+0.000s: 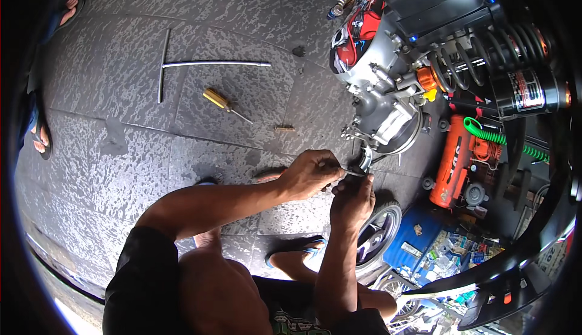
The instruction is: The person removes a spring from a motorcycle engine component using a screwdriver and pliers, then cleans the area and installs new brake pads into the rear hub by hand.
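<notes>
My left hand (311, 175) is closed in a pinch on a thin metal piece (350, 172) that points toward my other hand. Close beside it, my right hand (354, 203) is closed around a dark part, mostly hidden by the fingers. A curved silver piece (365, 160) shows just above my right fingertips; whether it belongs to the held part, I cannot tell. Directly beyond both hands is a motorcycle engine (388, 113) with a round cover. On the floor lie a yellow-handled screwdriver (217, 99), a T-handle wrench (212, 64) and a small brass-coloured piece (284, 129).
A tool with a red handle (268, 175) lies beside my left forearm. To the right are a shock absorber spring (461, 65), an orange-red air tank (451, 162), a green coiled hose (503, 136), a wheel (381, 235) and a blue box (418, 223). Another person's feet (41, 135) show far left.
</notes>
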Tool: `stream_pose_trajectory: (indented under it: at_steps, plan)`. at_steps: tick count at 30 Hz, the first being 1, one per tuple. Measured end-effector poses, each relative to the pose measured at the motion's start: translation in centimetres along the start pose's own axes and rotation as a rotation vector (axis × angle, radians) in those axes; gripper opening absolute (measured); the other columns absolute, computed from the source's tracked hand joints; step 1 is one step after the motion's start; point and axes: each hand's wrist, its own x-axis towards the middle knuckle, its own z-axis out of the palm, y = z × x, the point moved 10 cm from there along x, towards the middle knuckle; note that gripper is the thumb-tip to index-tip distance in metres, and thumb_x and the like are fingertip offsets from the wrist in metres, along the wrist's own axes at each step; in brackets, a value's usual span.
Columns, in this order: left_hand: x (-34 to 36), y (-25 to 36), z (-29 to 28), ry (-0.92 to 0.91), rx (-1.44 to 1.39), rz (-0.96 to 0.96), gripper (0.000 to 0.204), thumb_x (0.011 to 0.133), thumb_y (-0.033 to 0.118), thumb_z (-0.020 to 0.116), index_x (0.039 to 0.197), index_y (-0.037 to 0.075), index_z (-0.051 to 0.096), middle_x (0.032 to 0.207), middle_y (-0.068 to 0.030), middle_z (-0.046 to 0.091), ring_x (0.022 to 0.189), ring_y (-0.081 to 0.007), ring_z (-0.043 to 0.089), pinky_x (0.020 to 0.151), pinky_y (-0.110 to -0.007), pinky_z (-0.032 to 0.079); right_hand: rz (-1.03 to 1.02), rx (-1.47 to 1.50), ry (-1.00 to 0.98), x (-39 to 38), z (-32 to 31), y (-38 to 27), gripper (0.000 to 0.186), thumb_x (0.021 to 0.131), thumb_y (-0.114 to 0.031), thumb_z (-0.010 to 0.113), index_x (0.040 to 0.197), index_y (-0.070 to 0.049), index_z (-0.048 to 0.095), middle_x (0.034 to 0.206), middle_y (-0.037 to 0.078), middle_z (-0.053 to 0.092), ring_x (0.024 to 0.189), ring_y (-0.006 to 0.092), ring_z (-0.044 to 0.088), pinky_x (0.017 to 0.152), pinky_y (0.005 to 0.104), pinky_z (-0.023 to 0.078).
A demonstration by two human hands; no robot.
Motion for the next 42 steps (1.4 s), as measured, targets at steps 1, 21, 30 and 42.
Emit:
stream_pose_trajectory:
  at_steps: [1, 21, 30, 42]
  plan:
    - [-0.1, 1.0, -0.6, 0.07, 0.096, 0.051, 0.01, 0.093, 0.009, 0.067, 0.092, 0.0, 0.063, 0.072, 0.0012, 0.058, 0.066, -0.0032, 0.048, 0.055, -0.023, 0.04, 0.013, -0.013, -0.015, 0.4, 0.5, -0.2, 0.034, 0.102, -0.032, 0.051, 0.101, 0.0, 0.063, 0.069, 0.006, 0.061, 0.056, 0.0146, 0.057, 0.053, 0.0276, 0.047]
    - [-0.7, 5.1, -5.3, 0.315, 0.442, 0.095, 0.017, 0.096, 0.016, 0.062, 0.091, 0.0, 0.064, 0.065, 0.005, 0.05, 0.059, -0.0017, 0.041, 0.05, -0.023, 0.034, 0.334, 0.584, -0.223, 2.7, 4.5, 0.5, 0.022, 0.102, -0.026, 0.049, 0.099, -0.007, 0.06, 0.076, -0.001, 0.055, 0.06, 0.0077, 0.049, 0.052, 0.0208, 0.045]
    - [-1.3, 2.9, -10.7, 0.448, 0.426, 0.124, 0.019, 0.097, 0.017, 0.06, 0.091, 0.0, 0.064, 0.067, 0.0037, 0.051, 0.06, -0.0031, 0.042, 0.053, -0.024, 0.035, 0.382, 0.669, -0.268, 2.6, 5.2, 0.4, 0.022, 0.103, -0.027, 0.048, 0.1, -0.008, 0.059, 0.077, -0.001, 0.056, 0.061, 0.0072, 0.05, 0.054, 0.0216, 0.047]
    - [-2.6, 9.3, -17.2, 0.721, 0.788, 0.232, 0.014, 0.086, 0.012, 0.062, 0.087, 0.0, 0.068, 0.079, -0.0158, 0.067, 0.074, -0.0243, 0.065, 0.068, -0.035, 0.05, 0.151, 0.558, -0.221, 3.1, 5.0, 0.1, 0.024, 0.101, -0.034, 0.052, 0.103, -0.011, 0.058, 0.08, -0.003, 0.056, 0.068, 0.0083, 0.052, 0.061, 0.0232, 0.044]
